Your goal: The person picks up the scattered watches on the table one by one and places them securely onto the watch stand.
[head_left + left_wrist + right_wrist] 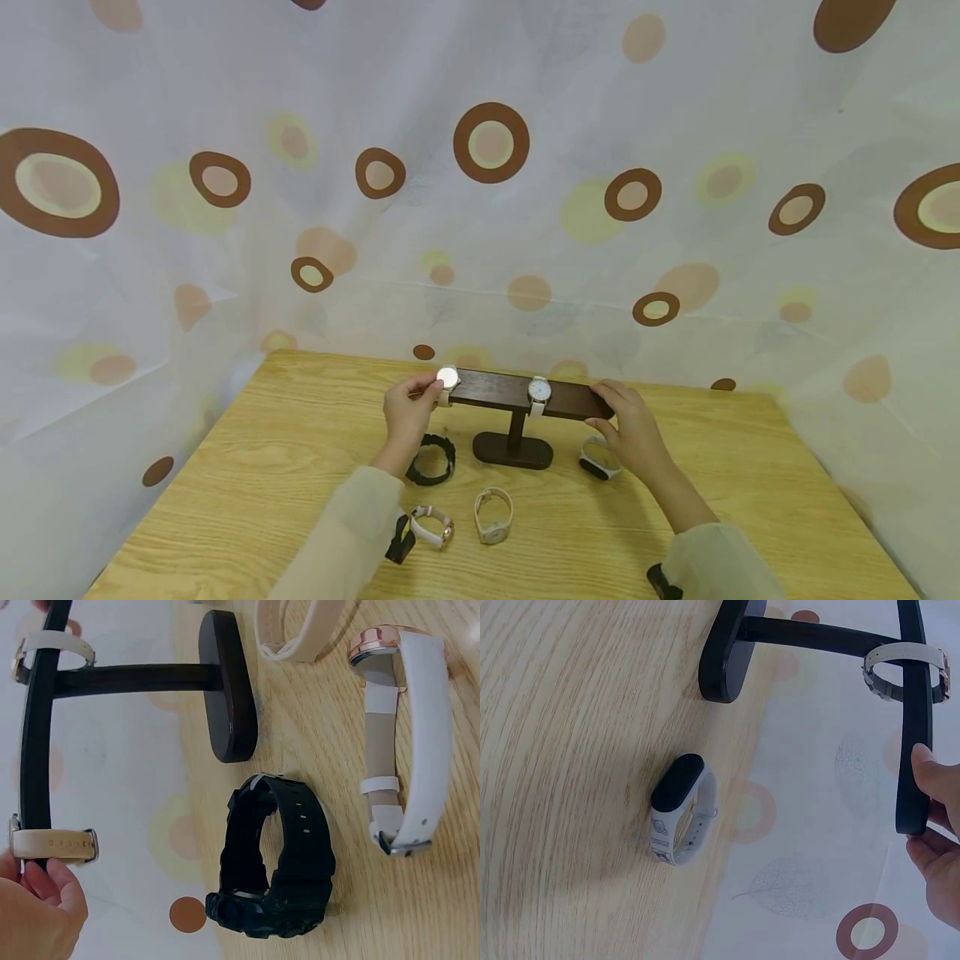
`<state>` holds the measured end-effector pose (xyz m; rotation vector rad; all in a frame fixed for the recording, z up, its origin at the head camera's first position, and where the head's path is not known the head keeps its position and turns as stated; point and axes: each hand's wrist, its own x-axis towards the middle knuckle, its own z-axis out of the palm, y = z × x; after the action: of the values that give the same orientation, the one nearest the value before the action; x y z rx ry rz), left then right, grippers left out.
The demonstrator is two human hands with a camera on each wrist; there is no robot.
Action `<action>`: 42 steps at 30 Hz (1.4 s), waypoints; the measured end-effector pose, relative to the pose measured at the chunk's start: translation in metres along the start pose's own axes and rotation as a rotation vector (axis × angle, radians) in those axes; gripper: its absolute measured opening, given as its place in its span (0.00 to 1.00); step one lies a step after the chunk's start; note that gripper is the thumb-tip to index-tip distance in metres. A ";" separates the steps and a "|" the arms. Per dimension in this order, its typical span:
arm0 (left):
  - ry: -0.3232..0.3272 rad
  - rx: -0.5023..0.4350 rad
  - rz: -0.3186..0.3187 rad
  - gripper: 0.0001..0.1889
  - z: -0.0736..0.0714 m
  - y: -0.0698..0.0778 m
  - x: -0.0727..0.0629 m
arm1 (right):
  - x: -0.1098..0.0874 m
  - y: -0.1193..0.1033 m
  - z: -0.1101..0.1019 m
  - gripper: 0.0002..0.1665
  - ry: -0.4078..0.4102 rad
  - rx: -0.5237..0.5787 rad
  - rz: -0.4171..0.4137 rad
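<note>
A dark wooden T-shaped watch stand [487, 387] stands upright on the table. My left hand [408, 412] pinches a beige-strapped watch [447, 377], looped round the bar's left end; its face shines bright in the head view. In the left wrist view, the fingers of that hand [45, 911] lie right at this strap [56, 844] and the bar's tip. At the other end, my right hand [633, 425] grips the bar, thumb on the near side. A white-strapped watch [539, 389] with a round white face sits on the bar between the hands.
Below the left hand lies a black chunky watch [432, 460]. Nearer to me are a white-strapped rose-gold watch [431, 527] and a cream watch [493, 517]. A white fitness band [679, 814] rests near the right hand. Patterned sheeting [420, 317] hangs behind the wooden table [285, 467].
</note>
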<state>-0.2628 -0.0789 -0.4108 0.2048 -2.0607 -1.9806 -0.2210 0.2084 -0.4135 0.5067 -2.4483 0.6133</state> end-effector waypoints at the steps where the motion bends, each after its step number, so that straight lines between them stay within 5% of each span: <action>1: 0.000 0.000 0.013 0.10 0.000 0.000 -0.001 | 0.000 0.000 0.000 0.29 0.001 0.000 -0.002; 13: 0.003 0.037 0.089 0.08 0.009 -0.001 -0.004 | 0.000 0.000 0.000 0.29 0.011 0.009 -0.012; 17: -0.020 0.116 0.171 0.09 0.008 -0.005 -0.004 | -0.001 0.000 0.000 0.29 0.018 0.004 -0.021; 24: -0.194 0.336 0.393 0.22 -0.007 -0.007 0.000 | -0.002 -0.001 -0.001 0.29 0.018 -0.009 -0.019; 30: -0.385 0.623 0.582 0.36 -0.020 -0.001 0.013 | -0.002 -0.001 -0.002 0.29 0.006 -0.006 -0.006; 34: -0.496 0.752 0.579 0.38 -0.024 0.003 0.021 | -0.001 0.001 -0.002 0.30 -0.013 0.002 -0.002; 42: -0.586 0.742 0.565 0.35 -0.025 0.004 0.026 | 0.001 0.004 0.000 0.30 -0.005 0.001 -0.035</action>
<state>-0.2801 -0.1104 -0.4034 -0.8174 -2.7126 -0.9432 -0.2230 0.2114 -0.4139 0.5515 -2.4389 0.5992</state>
